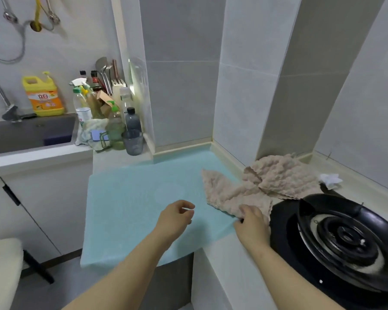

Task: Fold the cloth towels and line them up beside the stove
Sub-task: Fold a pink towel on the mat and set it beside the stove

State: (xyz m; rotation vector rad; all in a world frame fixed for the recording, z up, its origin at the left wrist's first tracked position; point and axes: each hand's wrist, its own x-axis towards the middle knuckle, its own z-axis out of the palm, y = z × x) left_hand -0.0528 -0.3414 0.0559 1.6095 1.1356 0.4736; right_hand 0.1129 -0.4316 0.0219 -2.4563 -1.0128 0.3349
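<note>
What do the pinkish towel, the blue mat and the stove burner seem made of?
Pinkish towel: soft matte cloth, likely terry or microfibre; nubbly pile, limp folds. Blue mat: thin sheet, perhaps silicone or plastic; fine texture, lies flat. Stove burner: black metal, probably enamelled; glossy with reflections.

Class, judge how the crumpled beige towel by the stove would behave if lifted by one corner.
Probably floppy: the beige towel lies in soft crumpled folds. Its nubbly weave should resist sliding on the blue mat.
</note>
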